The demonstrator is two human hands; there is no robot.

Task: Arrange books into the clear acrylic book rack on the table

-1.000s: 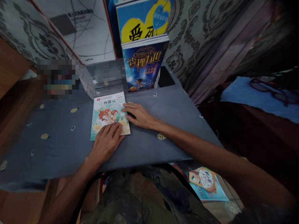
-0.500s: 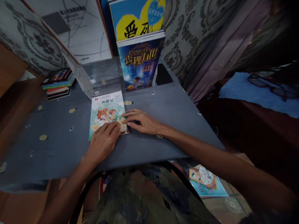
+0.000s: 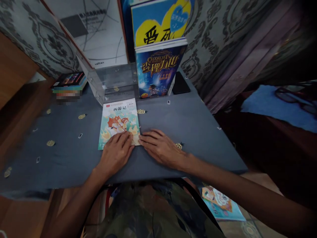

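Note:
A thin picture book (image 3: 119,119) with a pale green cover lies flat on the grey cloth-covered table (image 3: 188,125). My left hand (image 3: 116,152) rests flat on the book's near right corner, fingers stretched out. My right hand (image 3: 162,148) lies flat on the cloth just right of that corner, its fingertips touching the book's edge. Neither hand grips anything.
A dark blue book (image 3: 158,71) stands upright in a clear acrylic holder (image 3: 111,82) at the back, with a blue and yellow book (image 3: 160,19) behind it. A black phone (image 3: 180,86) lies beside them. A stack of books (image 3: 70,82) sits back left. Another picture book (image 3: 221,203) lies on the floor.
My right hand has slid along the book's right edge toward me, from near the middle down to the near corner. My left hand has stayed on the corner.

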